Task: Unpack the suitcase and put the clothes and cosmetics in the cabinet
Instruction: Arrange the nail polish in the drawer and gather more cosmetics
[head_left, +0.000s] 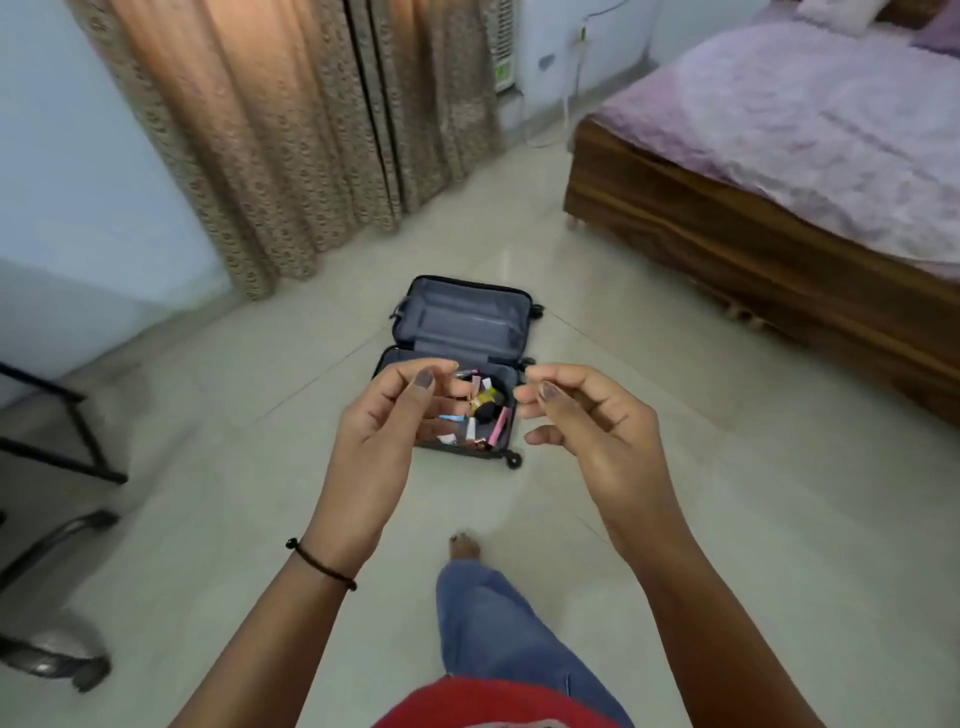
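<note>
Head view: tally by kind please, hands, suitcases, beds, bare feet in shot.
hands: 2 (left hand, right hand)
open suitcase: 1
bed: 1
bare foot: 1
total: 5

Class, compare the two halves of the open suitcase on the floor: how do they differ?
The far half is empty, bare grey lining showing; the near half holds jumbled small cosmetics. The far half is in full view; the near half is partly hidden behind the left hand and right hand. Both lie open on the floor, grey-lined.
</note>
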